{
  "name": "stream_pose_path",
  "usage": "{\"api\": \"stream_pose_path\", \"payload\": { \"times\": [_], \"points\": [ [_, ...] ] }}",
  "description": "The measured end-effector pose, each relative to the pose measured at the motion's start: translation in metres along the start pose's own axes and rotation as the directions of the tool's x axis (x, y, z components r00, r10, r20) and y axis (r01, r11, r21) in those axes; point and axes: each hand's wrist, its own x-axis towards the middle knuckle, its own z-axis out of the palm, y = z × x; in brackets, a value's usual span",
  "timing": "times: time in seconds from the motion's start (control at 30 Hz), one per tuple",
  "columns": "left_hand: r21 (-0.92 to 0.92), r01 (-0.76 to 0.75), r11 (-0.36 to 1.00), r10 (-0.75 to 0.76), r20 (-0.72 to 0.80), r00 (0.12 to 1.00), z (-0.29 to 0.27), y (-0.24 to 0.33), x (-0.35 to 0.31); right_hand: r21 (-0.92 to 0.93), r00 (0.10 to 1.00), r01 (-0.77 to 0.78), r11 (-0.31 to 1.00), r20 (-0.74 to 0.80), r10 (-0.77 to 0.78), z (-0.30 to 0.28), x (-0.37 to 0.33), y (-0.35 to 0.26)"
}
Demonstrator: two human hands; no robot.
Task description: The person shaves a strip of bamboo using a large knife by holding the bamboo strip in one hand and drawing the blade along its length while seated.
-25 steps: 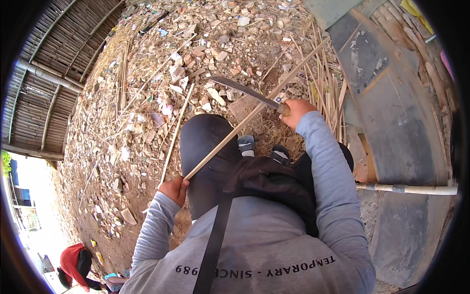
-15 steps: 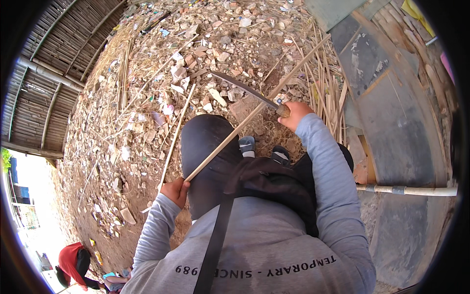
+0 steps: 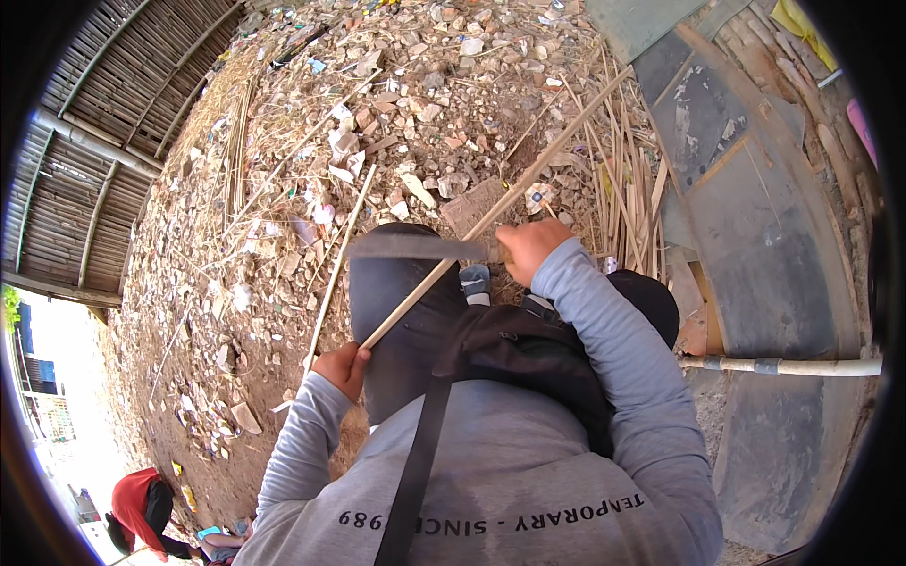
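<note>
A long pale bamboo strip (image 3: 538, 172) runs slantwise from my lap out to the far right, over the ground. Its near end is gripped in my left hand (image 3: 342, 369), beside my left knee. My right hand (image 3: 533, 251) is wrapped round the handle of a machete (image 3: 408, 247), most of the handle hidden in the fist. The blade, smeared by motion, points left and crosses the strip above my thigh. Whether its edge cuts into the strip I cannot tell.
Broken bricks and stones (image 3: 377, 113) litter the ground ahead. Split bamboo strips (image 3: 632, 203) lie in a pile at the right, beside dark sheets (image 3: 755, 245) and a pale pole (image 3: 793, 366). Another thin strip (image 3: 342, 264) lies left of my knee. A person in red (image 3: 142, 509) bends at the lower left.
My right hand has drawn the machete back along the strip, toward my body and to the left. The blade now lies nearly level. My left hand has barely moved.
</note>
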Motion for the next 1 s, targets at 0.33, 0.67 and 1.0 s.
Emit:
{"api": "stream_pose_path", "payload": {
  "times": [0.33, 0.67, 1.0],
  "points": [
    [-0.017, -0.046, 0.999, 0.046, 0.019, 0.999, 0.011, -0.009, -0.009, -0.138, 0.975, -0.214, 0.967, -0.085, 0.204, -0.015, -0.001, 0.073],
    [0.016, -0.089, 0.996, 0.089, 0.024, 0.996, -0.007, 0.000, -0.006, 0.157, 0.970, -0.228, 0.961, 0.119, 0.211, 0.004, -0.012, 0.089],
    [0.047, -0.058, 0.997, 0.058, 0.018, 0.998, -0.006, -0.007, -0.017, 0.174, 0.989, -0.145, 0.974, 0.028, 0.142, 0.017, -0.011, 0.082]
  ]
}}
